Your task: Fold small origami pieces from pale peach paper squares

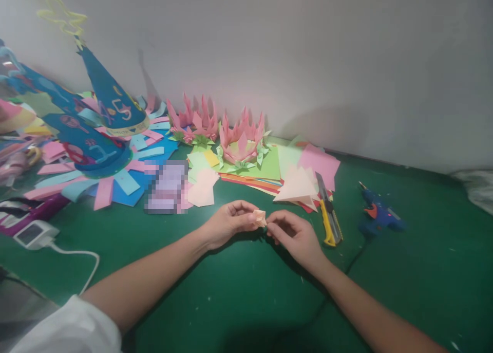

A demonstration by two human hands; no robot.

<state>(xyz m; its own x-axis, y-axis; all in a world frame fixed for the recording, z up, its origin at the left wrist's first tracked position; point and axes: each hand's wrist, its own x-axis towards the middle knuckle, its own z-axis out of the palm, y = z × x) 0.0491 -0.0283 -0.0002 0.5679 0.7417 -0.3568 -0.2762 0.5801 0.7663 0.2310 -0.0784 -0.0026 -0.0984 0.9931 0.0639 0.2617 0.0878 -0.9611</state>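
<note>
Between the thumb and fingers of my left hand is a small folded piece of peach paper, held a little above the green table. My right hand pinches at the right edge of that paper with thumb and forefinger, its other fingers curled below. Just behind the hands lie peach paper sheets and a stack of coloured paper. A pink and green paper lotus stands on the stack, with a second paper lotus behind it to the left.
A yellow utility knife and a blue glue gun, its cord running toward me, lie to the right. Left are a blurred-out phone, blue paper cone hats with pink and blue strips, and a white cable. A wall closes the back.
</note>
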